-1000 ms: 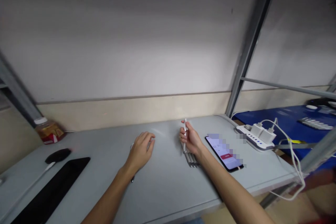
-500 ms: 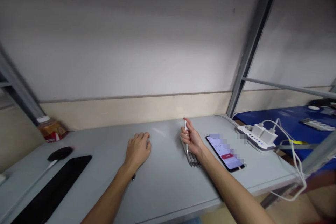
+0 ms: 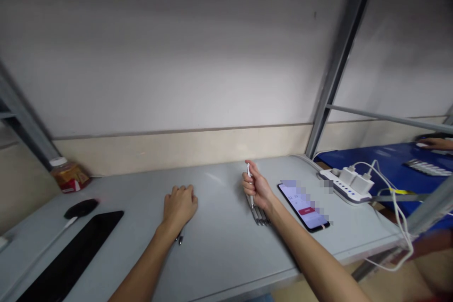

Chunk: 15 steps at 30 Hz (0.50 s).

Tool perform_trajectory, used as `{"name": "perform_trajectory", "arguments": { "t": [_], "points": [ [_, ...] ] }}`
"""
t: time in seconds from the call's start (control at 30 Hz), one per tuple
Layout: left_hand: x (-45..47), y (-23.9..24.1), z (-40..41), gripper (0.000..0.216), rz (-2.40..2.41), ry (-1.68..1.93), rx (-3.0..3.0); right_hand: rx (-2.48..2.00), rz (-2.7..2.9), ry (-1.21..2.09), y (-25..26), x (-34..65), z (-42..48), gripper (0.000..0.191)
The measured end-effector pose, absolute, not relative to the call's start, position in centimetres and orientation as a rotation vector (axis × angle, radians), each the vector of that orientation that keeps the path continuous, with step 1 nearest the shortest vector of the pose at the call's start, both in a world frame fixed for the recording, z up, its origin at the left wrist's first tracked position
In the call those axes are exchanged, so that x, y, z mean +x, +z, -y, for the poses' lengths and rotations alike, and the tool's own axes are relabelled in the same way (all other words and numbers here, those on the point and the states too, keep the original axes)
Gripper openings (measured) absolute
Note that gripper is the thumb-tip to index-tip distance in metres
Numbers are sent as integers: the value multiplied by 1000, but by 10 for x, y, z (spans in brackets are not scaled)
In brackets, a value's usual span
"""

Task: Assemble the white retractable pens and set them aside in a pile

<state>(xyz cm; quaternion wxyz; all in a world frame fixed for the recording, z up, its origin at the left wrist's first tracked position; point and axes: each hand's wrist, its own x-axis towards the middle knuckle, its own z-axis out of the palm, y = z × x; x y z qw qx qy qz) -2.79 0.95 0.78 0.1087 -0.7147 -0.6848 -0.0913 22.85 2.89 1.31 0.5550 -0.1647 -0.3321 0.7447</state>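
I locate one container, a lidded jar (image 3: 71, 179), at the rear left corner of the grey table (image 3: 219, 245); its white lid (image 3: 58, 162) is seated on top, a red and yellow label covers its front, and I cannot identify its contents. At the opposite end, the power strip (image 3: 329, 182) carries two white plugs (image 3: 361, 182) side by side in its sockets, their white cables looping over the table edge. My right hand (image 3: 261, 189) is raised above the table, palm side turned inward, fingers clenched around a white pen (image 3: 248, 171), which stands near upright with its point down and the thumb at its upper end. Below and just beside this hand, a row of pens (image 3: 259, 219) lies on the table, tips toward the near edge, partly hidden by the hand and wrist. My left hand (image 3: 180, 206) rests low over the table, back upward, fingers bent downward; two dark pen tips (image 3: 180, 240) project beside its wrist, and I cannot tell whether this hand grasps anything. I note the phone (image 3: 304, 207), lit screen upward, between my right forearm and the power strip
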Motion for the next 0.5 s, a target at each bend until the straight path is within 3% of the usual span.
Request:
{"name": "perform_trajectory", "arguments": {
  "t": [0.5],
  "points": [
    [-27,10,-8,29,2063,-279,-2095,-423,765,1782,13,228,-29,26]
  ]
}}
